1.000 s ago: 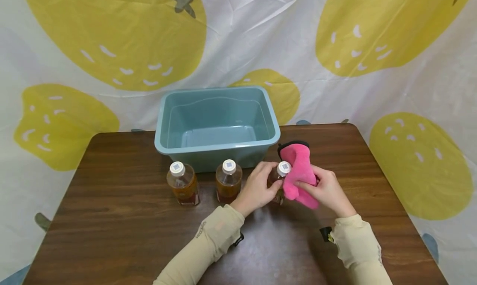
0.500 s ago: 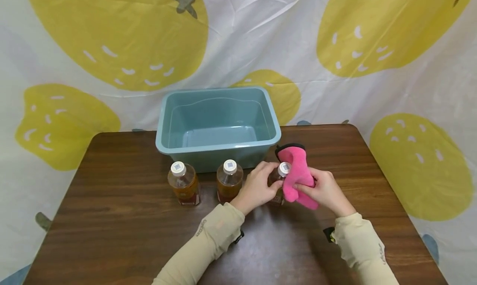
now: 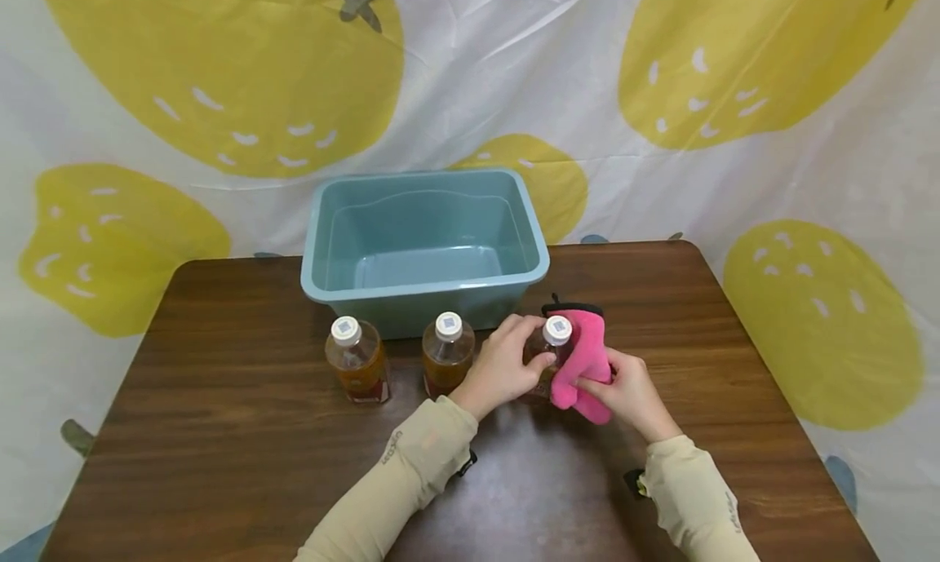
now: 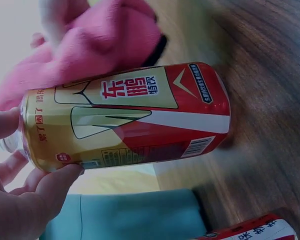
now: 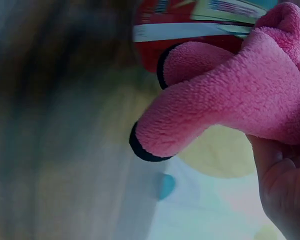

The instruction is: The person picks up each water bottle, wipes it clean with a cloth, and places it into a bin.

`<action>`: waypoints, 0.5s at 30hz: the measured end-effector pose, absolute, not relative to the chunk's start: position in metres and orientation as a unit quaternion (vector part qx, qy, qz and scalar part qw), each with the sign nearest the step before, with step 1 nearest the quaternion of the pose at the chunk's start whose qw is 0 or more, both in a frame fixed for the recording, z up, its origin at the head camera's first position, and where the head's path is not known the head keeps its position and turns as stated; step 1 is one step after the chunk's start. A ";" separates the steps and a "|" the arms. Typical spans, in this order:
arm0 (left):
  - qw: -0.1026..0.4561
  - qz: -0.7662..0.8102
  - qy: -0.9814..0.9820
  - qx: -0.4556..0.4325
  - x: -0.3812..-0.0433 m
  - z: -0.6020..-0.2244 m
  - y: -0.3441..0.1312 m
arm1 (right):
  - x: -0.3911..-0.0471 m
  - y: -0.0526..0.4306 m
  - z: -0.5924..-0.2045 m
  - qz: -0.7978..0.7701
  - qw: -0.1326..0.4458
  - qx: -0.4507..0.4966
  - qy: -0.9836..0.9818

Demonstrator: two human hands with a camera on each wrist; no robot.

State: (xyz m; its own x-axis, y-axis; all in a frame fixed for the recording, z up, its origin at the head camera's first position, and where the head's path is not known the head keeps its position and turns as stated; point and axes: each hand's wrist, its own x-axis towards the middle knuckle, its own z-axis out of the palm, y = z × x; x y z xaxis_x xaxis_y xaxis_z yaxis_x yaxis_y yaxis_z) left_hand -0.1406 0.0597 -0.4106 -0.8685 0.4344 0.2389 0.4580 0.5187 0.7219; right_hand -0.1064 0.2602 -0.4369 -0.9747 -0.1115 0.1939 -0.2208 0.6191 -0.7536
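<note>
A drink bottle (image 4: 125,120) with a gold and red label and a white cap (image 3: 557,330) stands on the table at the right. My left hand (image 3: 505,365) grips its upper part, thumb and fingers around the shoulder. In my right hand (image 3: 630,392) is a pink plush cloth (image 3: 585,358) with black edging, bunched against the bottle's right side. The right wrist view shows the cloth's folds (image 5: 205,95) hanging over the red lower label. Part of the bottle is hidden behind the cloth and my left hand.
Two similar bottles stand to the left, one in the middle (image 3: 449,354) and one farther left (image 3: 357,362). Behind them sits a blue-green plastic tub (image 3: 426,305) on the brown wooden table (image 3: 220,448). A lemon-print curtain (image 3: 514,56) hangs behind the table.
My right hand and the pink cloth have moved down and slightly left along the bottle, uncovering more of its cap and neck. My left hand keeps its grip on the bottle.
</note>
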 end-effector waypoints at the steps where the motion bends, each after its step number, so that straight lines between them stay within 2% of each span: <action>1: 0.013 -0.417 -0.871 -0.257 -0.141 -0.410 0.059 | -0.107 0.260 -0.441 0.427 0.058 0.088 -0.898; 15: -0.010 -0.403 -0.875 -0.270 -0.143 -0.411 0.057 | -0.112 0.266 -0.479 0.433 -0.017 0.072 -0.898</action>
